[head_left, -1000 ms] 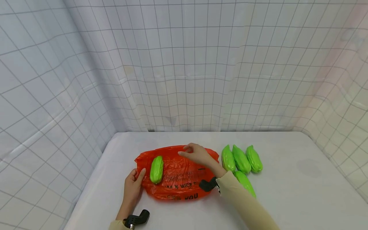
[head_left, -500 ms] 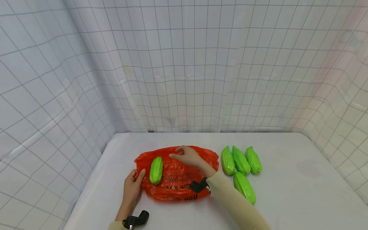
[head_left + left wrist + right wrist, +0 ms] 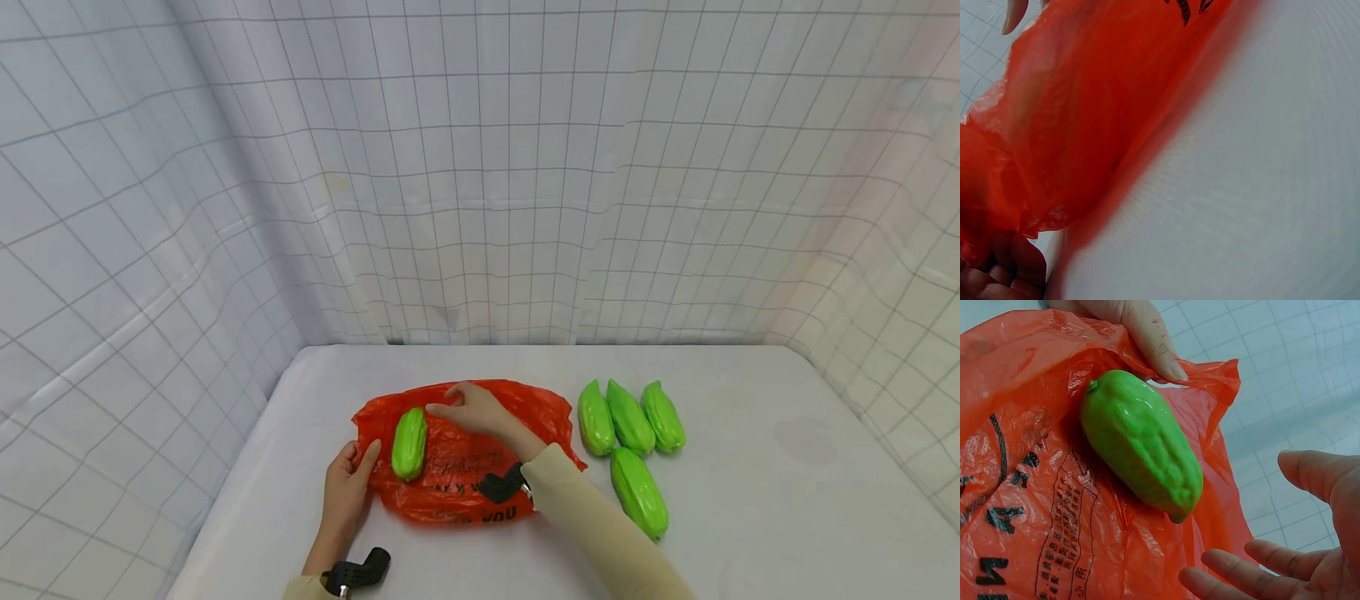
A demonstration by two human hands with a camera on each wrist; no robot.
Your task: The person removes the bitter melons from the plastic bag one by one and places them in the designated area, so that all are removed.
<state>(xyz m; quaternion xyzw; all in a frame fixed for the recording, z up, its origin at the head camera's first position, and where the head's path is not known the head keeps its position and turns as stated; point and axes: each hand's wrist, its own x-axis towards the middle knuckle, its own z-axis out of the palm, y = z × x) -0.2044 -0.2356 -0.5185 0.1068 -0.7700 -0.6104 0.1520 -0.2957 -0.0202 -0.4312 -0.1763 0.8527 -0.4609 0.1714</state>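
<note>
A red plastic bag [image 3: 480, 417] with black print lies spread on the white table, and a lumpy green gourd [image 3: 1141, 440] rests on its left part. My left hand [image 3: 347, 487] grips the bag's left edge between thumb and curled fingers; those fingers [image 3: 1013, 262] show low in the left wrist view. Over the far middle of the bag hovers my right hand [image 3: 474, 408], thumb and fingers apart with nothing between them. Its fingertips are just right of the gourd's upper end. In the right wrist view, the fingers [image 3: 1229, 575] are spread beside the bag.
Right of the bag, three similar green gourds [image 3: 630, 418] lie side by side, with another green gourd [image 3: 639, 493] nearer the front. White checked curtains [image 3: 480, 208] surround the table [image 3: 750, 467] at the back and sides. Each wrist wears a black camera [image 3: 360, 568].
My right hand has moved left over the bag, closer to the gourd on it. The bag's right edge shows more now. My left hand has stayed in place.
</note>
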